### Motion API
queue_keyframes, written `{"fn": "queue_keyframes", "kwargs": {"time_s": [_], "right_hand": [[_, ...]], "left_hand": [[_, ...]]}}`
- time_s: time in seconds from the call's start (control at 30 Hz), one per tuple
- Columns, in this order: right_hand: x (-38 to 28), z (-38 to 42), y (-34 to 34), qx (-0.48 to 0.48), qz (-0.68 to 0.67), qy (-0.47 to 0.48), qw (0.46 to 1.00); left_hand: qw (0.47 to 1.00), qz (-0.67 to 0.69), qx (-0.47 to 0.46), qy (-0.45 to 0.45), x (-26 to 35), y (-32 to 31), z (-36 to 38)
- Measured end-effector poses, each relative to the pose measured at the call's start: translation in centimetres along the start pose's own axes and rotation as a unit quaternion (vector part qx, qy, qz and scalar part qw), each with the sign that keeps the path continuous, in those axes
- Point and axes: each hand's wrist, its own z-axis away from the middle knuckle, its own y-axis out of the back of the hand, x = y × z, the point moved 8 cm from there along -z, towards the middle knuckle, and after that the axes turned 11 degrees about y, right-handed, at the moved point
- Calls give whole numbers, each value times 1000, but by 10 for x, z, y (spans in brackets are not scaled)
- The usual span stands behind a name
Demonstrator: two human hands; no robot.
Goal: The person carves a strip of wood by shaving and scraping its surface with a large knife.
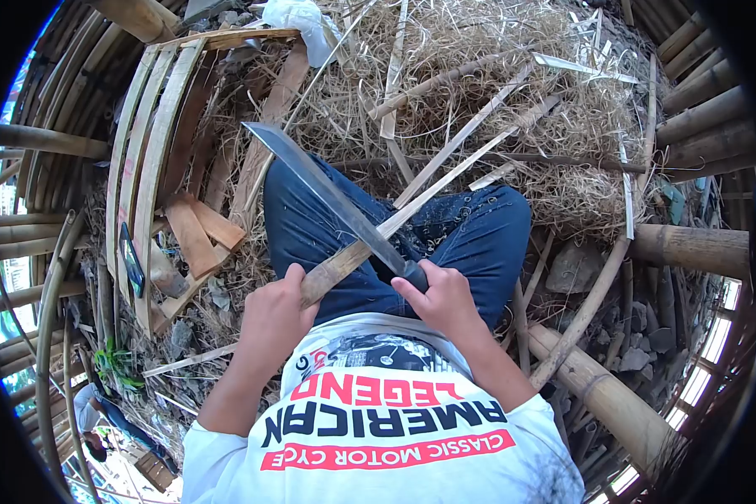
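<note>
Bamboo strip [334, 273], likely light, stiff and splintery, crossed over the lap [483, 231] by a knife [323, 189] clasped in the right hand [447, 301], best held at the wide end, as gripped by the left hand [275, 317].

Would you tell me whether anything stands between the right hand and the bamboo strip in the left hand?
Only the machete, held in the right hand and crossing the bamboo strip beyond the left hand; nothing else visible is in the way.
</note>
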Motion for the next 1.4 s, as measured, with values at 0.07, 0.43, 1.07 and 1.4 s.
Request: {"fn": "queue_keyframes", "kwargs": {"time_s": [0.07, 0.43, 1.07, 1.4], "right_hand": [[2, 0, 1, -7, 17, 3, 1000], [15, 2, 0, -26, 65, -12, 997], [95, -15, 65, 8, 164, -137, 977], [164, -23, 131, 102, 212, -220, 947]], "left_hand": [[1000, 0, 0, -10, -2, -2, 0], [1000, 1, -14, -13, -3, -9, 0], [1000, 0, -21, -20, -8, 0, 0], [999, -3, -35, 3, -24, 9, 15]]}}
